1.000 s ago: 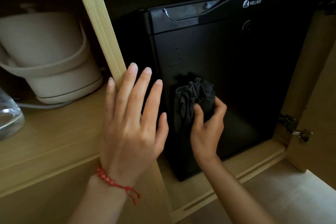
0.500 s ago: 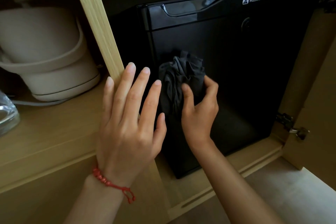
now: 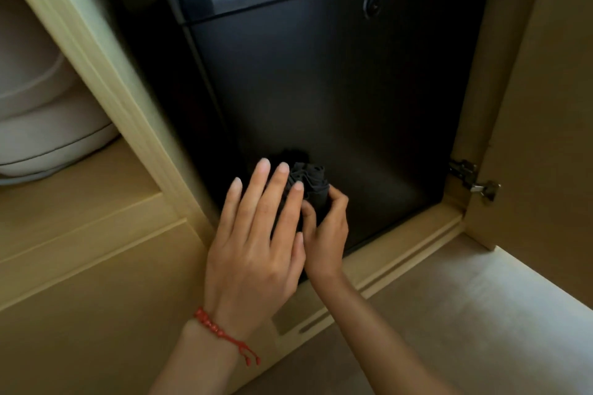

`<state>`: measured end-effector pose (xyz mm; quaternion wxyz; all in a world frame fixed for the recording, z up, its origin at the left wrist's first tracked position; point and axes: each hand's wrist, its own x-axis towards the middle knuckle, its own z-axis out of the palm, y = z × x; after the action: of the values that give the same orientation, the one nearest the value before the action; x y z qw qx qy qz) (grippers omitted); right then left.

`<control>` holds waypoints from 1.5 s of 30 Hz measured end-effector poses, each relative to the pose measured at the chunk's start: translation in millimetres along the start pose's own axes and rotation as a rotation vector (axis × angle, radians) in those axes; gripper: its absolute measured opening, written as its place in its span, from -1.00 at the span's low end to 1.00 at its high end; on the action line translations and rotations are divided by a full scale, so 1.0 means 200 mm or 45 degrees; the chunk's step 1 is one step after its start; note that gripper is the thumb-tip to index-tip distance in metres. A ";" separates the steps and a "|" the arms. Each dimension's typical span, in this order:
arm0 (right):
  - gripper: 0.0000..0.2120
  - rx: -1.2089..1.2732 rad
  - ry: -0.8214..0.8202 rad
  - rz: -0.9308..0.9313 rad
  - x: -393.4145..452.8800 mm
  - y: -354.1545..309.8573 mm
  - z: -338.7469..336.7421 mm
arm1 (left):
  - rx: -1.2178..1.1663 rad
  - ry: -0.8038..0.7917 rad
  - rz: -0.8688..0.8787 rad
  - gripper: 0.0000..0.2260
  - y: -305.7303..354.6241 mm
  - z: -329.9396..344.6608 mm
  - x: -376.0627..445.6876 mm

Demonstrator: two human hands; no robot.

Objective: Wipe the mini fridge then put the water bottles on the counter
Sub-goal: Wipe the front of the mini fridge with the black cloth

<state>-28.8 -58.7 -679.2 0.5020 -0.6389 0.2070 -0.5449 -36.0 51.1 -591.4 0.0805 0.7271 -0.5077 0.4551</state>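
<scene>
A black mini fridge (image 3: 337, 80) stands closed inside a light wooden cabinet. Low on its door, my right hand (image 3: 327, 234) grips a bunched dark grey cloth (image 3: 309, 181) and holds it against the black surface. My left hand (image 3: 256, 240), with a red bead bracelet at the wrist, lies in front with straight spread fingers, its fingertips over the cloth's left side. No water bottles are in view.
The wooden upright (image 3: 96, 80) divides the fridge bay from a shelf on the left holding a white kettle-like appliance (image 3: 41, 125). An open cabinet door (image 3: 545, 106) with a metal hinge (image 3: 475, 181) stands at the right. Pale floor (image 3: 465, 314) lies below.
My right hand has carried the cloth down from the middle of the fridge door to its lower part. My left hand left the wooden upright and now sits beside the cloth. The view has moved closer.
</scene>
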 end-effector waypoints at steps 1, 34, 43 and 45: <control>-0.71 -0.005 0.008 0.006 -0.01 0.02 -0.01 | -0.013 -0.038 -0.023 -0.61 0.02 0.03 -0.02; -0.83 0.321 0.498 0.926 0.06 0.26 -0.10 | 0.115 -0.142 -0.241 -0.47 0.07 0.46 -0.03; -0.58 0.325 0.796 0.991 0.33 0.34 -0.24 | 0.092 -0.116 -0.237 -0.43 0.06 0.46 -0.02; -0.56 0.300 0.888 0.986 0.47 0.38 -0.33 | 0.095 -0.121 -0.233 -0.43 0.07 0.46 -0.02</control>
<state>-36.6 -194.3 -705.7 0.6361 -0.2361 0.5195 -0.5194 5.6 -5.3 -652.1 0.0706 0.7936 -0.4251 0.4295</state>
